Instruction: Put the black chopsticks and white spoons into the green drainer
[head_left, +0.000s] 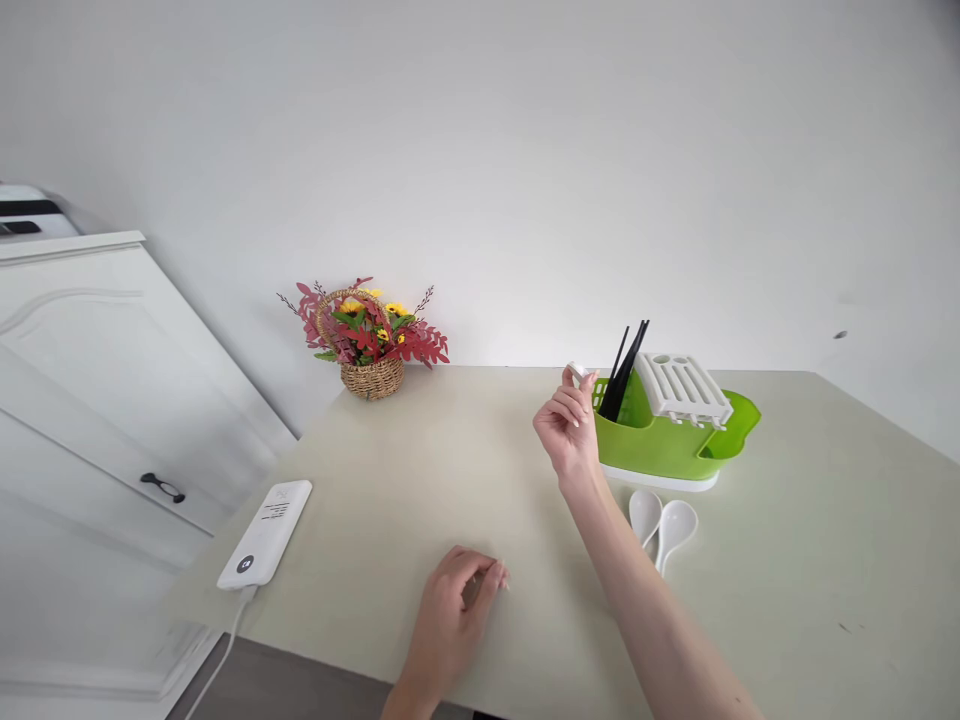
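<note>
My right hand (568, 420) is raised beside the left end of a green utensil holder (652, 448). Its thumb and fingers pinch a small white object (577, 370), mostly hidden by the fingers, so its kind does not show. Black chopsticks (621, 380) lean upright in the holder's left section, and a white slotted rack (684, 385) sits on top. Two white spoons (678, 522) lie on the table in front of the holder, their handles partly behind my right forearm. Low over the table's near side, my left hand (456, 600) is loosely curled, thumb and fingertips meeting, nothing visible in it.
A wicker basket of artificial flowers (373, 378) stands at the back left of the pale table (480, 460). On the left edge lies a white power bank (266, 533) with a cable (225, 650) hanging down. A white cabinet (97, 400) borders the table's left side.
</note>
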